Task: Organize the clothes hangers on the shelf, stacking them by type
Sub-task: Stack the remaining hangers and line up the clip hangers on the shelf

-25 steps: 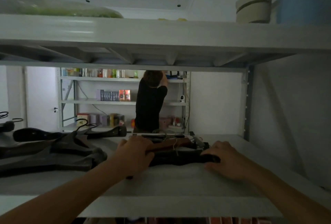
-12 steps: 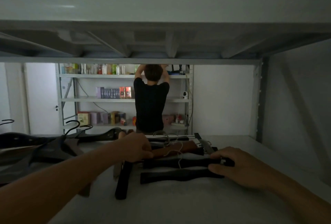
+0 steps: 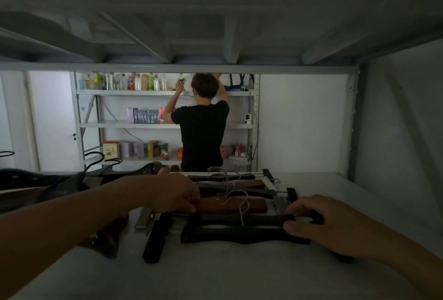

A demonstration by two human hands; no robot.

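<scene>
On a dim white shelf point(image 3: 239, 273) beneath a low upper deck point(image 3: 215, 36), a person sorts hangers. Coat hangers point(image 3: 60, 179) lie heaped at left; the clip hangers point(image 3: 235, 206) sit stacked mid-shelf. The right hand point(image 3: 321, 223) closes its grip on the end of a black hanger point(image 3: 235, 233) nearest the front; the left hand point(image 3: 175, 194) presses curled fingers on a brown hanger point(image 3: 230, 205). Squaring ends together, hooks aligned, should keep the stack neat. Open room lies front and right; headroom looks tight.
</scene>
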